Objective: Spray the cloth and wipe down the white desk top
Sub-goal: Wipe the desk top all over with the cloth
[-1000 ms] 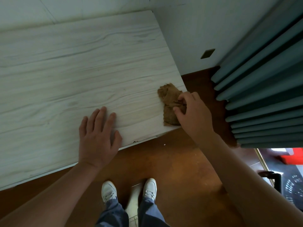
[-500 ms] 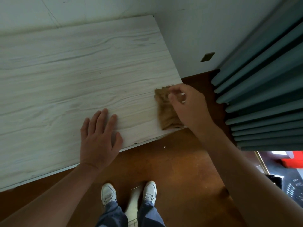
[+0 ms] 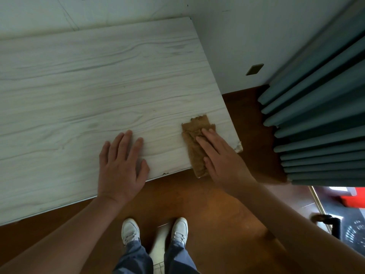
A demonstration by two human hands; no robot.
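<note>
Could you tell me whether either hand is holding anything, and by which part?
Nothing is held in a grip. The right hand presses flat on the folded brown cloth; the left hand rests flat on the white wood-grain desk top.

Flat brown cloth [image 3: 194,147] at white desk top's [image 3: 83,91] near-right corner.

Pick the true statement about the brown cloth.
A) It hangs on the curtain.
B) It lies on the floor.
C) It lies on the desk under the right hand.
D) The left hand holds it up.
C: the right hand presses flat on the cloth at a corner of the desk.
</note>
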